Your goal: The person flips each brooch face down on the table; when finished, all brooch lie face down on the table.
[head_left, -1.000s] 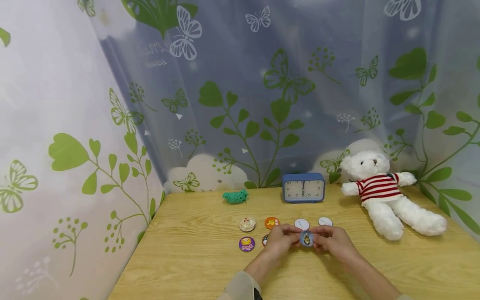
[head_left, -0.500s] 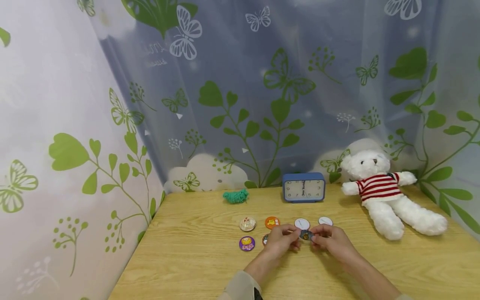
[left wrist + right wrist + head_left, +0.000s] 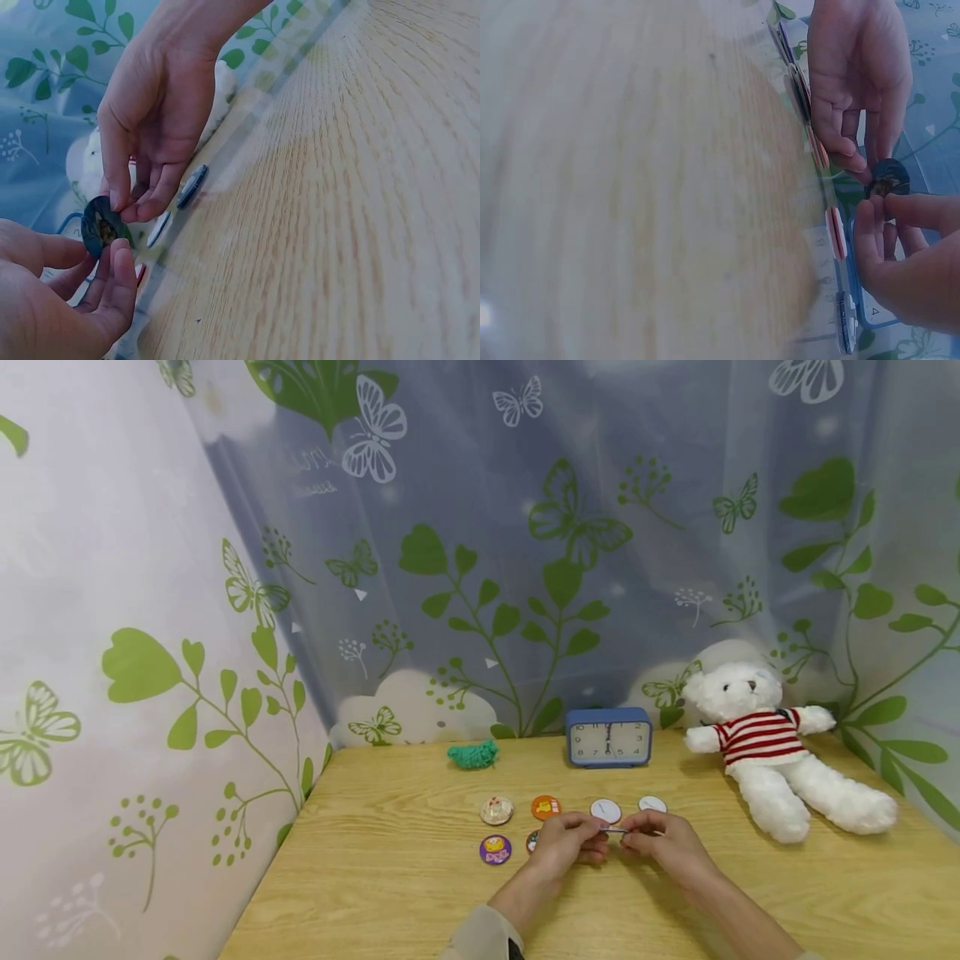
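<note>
Between both hands is a round button badge (image 3: 613, 830), seen nearly edge-on in the head view. Its dark blue face with a small figure shows in the left wrist view. My left hand (image 3: 562, 845) pinches the badge's left edge between thumb and fingers; my right hand (image 3: 670, 849) pinches the right edge. Just behind it lies a white-faced badge (image 3: 605, 812), and another white badge (image 3: 652, 804) sits farther right. To the left are an orange badge (image 3: 546, 807), a cream badge (image 3: 497, 811) and a purple badge (image 3: 495, 849). My left hand partly hides a dark badge (image 3: 532, 841).
At the back of the wooden table (image 3: 360, 877) stands a blue clock (image 3: 609, 738), with a green yarn bundle (image 3: 473, 754) to its left. A white teddy bear (image 3: 765, 743) in a striped shirt leans at the right. Patterned curtains (image 3: 465, 527) rise behind and at the left.
The held badge has tipped from showing its blue printed face to nearly edge-on in the head view. Both hands keep their pinch and have barely shifted. The other badges have stayed in place.
</note>
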Demonstrator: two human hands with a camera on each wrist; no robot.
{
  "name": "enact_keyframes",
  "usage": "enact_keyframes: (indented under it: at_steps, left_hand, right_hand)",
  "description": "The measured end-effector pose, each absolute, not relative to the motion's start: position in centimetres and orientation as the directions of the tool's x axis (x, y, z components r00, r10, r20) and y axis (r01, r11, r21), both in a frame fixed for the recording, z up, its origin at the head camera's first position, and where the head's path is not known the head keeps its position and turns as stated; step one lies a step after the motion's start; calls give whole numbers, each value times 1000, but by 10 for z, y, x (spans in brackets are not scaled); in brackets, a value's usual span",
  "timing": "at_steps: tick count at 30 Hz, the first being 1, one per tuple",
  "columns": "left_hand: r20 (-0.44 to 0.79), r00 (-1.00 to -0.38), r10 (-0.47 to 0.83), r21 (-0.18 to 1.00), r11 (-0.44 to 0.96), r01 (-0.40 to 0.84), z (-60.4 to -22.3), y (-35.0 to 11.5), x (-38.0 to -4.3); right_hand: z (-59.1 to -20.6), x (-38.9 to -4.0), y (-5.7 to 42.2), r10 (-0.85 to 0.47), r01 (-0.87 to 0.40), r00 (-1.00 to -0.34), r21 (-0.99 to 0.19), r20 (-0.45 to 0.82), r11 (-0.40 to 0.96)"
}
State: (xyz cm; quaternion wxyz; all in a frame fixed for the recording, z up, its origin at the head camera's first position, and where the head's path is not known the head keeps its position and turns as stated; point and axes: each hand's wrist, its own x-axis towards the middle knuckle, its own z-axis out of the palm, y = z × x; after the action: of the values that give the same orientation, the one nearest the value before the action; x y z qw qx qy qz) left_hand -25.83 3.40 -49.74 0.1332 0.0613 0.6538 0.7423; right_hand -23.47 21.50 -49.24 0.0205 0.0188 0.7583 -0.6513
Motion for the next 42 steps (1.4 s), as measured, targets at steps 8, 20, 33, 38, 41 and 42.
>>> enact_keyframes:
  at_steps: [8, 20, 33, 38, 41, 42]
  left_hand:
    - [-63, -961, 268, 987, -123, -99, -500, 35, -259]
    - [-60, -964, 259, 987, -128, -95, -502, 32, -261]
    - [-94, -957, 275, 985, -117, -130, -500, 29, -260]
    - [-113, -955, 275, 985, -98, -144, -499, 28, -258]
    - [-125, -956, 265, 985, -78, -151, -498, 27, -257]
    - [-128, -957, 261, 986, -72, -152, -497, 27, -256]
  right_hand:
    - [-495, -235, 215, -4, 41, -999, -994, -42, 101]
    - [-492, -233, 215, -46, 81, -995, -995, -84, 56]
    - [-499, -234, 217, -127, 34, -991, -997, -42, 63]
    - [-502, -234, 215, -116, 17, -993, -994, -29, 104]
    - [-501, -234, 214, -99, 26, -994, -993, -38, 118]
    - [-501, -234, 214, -94, 31, -995, -992, -42, 120]
